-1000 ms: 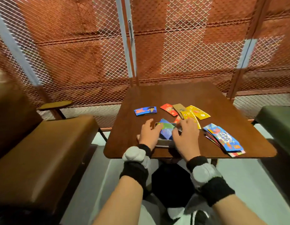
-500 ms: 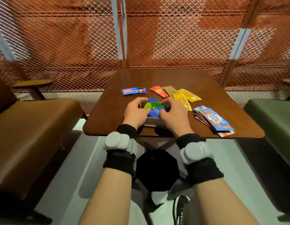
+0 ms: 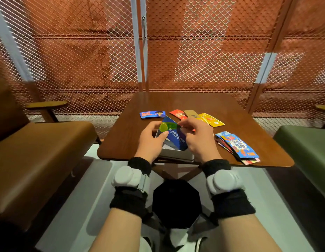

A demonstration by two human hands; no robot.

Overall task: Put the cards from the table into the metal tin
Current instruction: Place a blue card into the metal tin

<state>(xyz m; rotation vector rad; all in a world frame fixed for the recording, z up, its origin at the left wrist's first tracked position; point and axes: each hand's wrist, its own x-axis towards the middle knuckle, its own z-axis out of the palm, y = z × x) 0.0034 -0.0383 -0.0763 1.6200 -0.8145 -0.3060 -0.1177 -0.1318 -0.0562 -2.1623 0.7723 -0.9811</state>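
A blue card with a green circle (image 3: 173, 134) is tilted up over the open metal tin (image 3: 176, 155), which sits at the table's near edge. My left hand (image 3: 152, 138) pinches the card's left side and my right hand (image 3: 198, 136) grips its right side. A blue picture card (image 3: 152, 114) lies alone further back. Red, tan and yellow cards (image 3: 210, 119) are fanned out behind my right hand. A stack of colourful cards (image 3: 237, 145) lies to the right near the edge.
The small wooden table (image 3: 190, 102) stands against a mesh fence. A brown chair (image 3: 40, 157) is on the left and a green seat (image 3: 307, 146) on the right. A black octagonal object (image 3: 176, 202) rests below the table.
The blue card lay flat on the tin under both hands; now both hands have lifted and tilted it above the tin. The head camera has shifted.
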